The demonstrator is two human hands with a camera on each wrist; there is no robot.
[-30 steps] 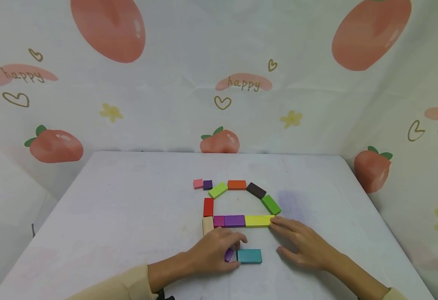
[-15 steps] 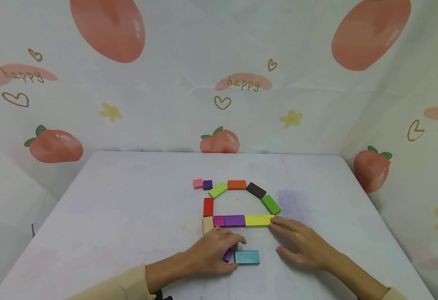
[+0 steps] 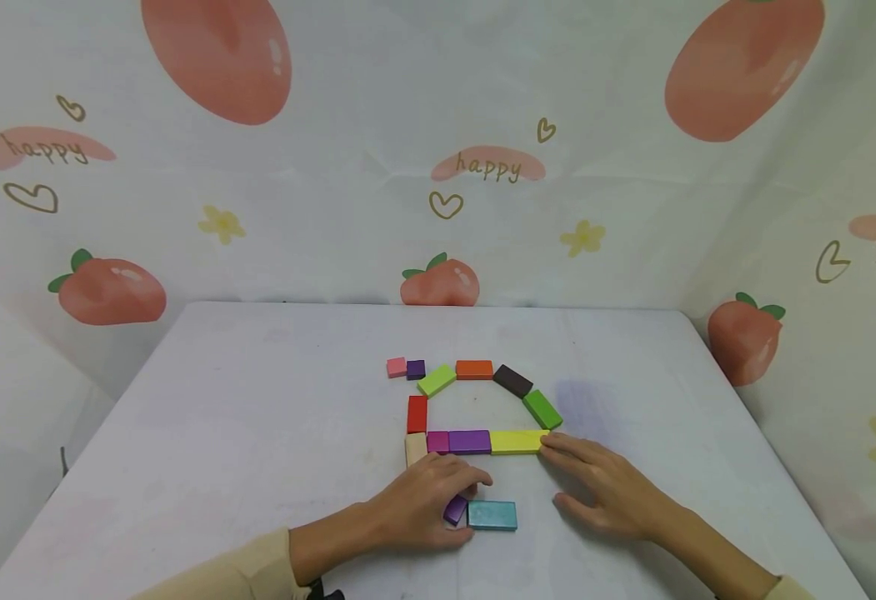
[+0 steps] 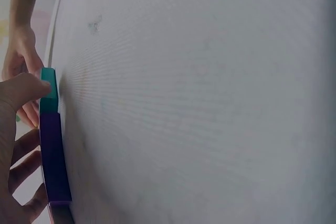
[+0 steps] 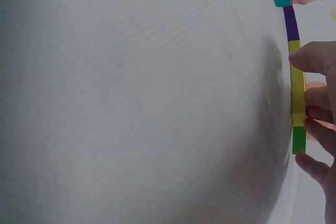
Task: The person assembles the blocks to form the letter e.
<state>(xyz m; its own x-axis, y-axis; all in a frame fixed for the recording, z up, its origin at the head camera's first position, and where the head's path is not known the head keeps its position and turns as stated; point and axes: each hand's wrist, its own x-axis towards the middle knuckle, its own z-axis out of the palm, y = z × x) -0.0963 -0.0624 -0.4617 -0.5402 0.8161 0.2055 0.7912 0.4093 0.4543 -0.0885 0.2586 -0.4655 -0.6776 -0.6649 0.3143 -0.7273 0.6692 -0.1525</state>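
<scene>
My left hand (image 3: 430, 500) is over the near part of a block outline. Its thumb touches the near side of a teal block (image 3: 493, 515), with bent fingers at the far side, pinching its left end. A purple block (image 3: 456, 509) lies tilted against that end, partly under the hand. In the left wrist view the thumb presses the teal block (image 4: 49, 90) beside a purple one (image 4: 55, 156). With fingers extended, my right hand (image 3: 603, 483) touches the right end of a yellow block (image 3: 518, 442), its thumb apart from the teal block.
A magenta block (image 3: 438, 442) and a violet block (image 3: 469, 442) continue the yellow row leftward. Beige (image 3: 416, 450), red (image 3: 417, 414), lime (image 3: 437, 381), orange (image 3: 474, 370), black (image 3: 513, 381) and green (image 3: 543, 409) blocks form a rounded outline. Small pink (image 3: 396, 367) and dark purple (image 3: 416, 369) blocks lie at its upper left.
The teal block has slid slightly left and toward the person together with my left hand, closing up to the tilted purple block, which also shifted left. My right hand has stayed still.
</scene>
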